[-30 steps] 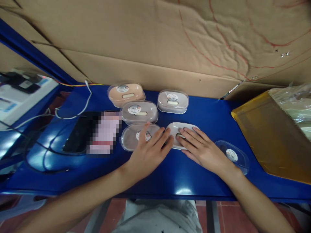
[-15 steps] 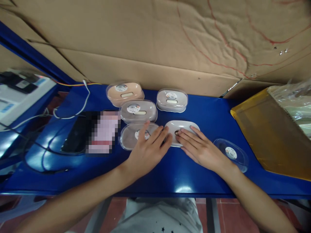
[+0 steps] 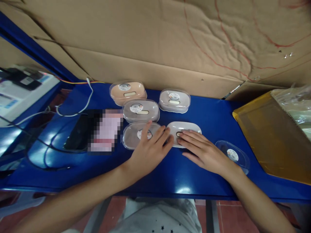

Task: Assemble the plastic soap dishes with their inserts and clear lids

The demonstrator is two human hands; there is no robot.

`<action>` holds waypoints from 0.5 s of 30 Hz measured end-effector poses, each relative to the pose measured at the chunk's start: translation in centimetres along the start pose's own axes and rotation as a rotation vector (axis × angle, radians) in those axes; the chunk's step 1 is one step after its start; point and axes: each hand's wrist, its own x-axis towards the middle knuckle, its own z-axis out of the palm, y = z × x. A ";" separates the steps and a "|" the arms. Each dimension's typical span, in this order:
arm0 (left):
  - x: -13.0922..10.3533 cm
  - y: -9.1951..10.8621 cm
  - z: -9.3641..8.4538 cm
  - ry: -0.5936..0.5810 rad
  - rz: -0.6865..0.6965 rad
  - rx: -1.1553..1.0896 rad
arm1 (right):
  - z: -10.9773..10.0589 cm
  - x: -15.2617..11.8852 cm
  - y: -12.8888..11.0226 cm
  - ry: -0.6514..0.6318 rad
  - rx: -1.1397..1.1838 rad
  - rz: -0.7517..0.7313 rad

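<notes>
A white oval-shaped box (image 3: 172,129) with a small slot in its middle lies in front of me without a see-through cover. My right hand (image 3: 198,147) rests on it, fingers stretched out over the slot and thumb apart below. My left hand (image 3: 152,147) has its fingers spread, with the fingertips by the box's left edge and over a covered grey box (image 3: 130,136); whether they press on either I cannot tell. To the right of my right hand lies a loose see-through lid (image 3: 232,154) with a round label, partly behind my wrist.
Further back stand a peach box (image 3: 128,94), a grey box (image 3: 141,111) and a whitish box (image 3: 175,101), each under a labelled see-through lid. A phone (image 3: 104,131) with a blurred screen and cables are at left. A yellow-taped carton (image 3: 272,139) borders the blue table (image 3: 155,181) at right.
My right thumb has spread away from the fingers, and more of the slot shows beside the fingertips. My left hand keeps about the same pose. The whole view has shifted slightly.
</notes>
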 end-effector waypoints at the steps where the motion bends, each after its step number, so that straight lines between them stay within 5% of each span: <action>1: 0.0 0.0 0.0 -0.002 0.000 -0.008 | -0.9 -0.5 0.2 -0.023 0.011 0.037; 8: -0.3 0.0 0.1 -0.021 -0.014 -0.015 | -7.7 -9.1 4.6 -0.123 -0.102 0.556; 11: -0.3 0.1 0.1 -0.034 -0.029 -0.011 | -7.5 -10.9 5.5 -0.229 0.004 0.609; 15: -0.4 0.0 -0.1 -0.049 -0.032 -0.007 | -5.8 -9.1 4.7 -0.250 0.049 0.568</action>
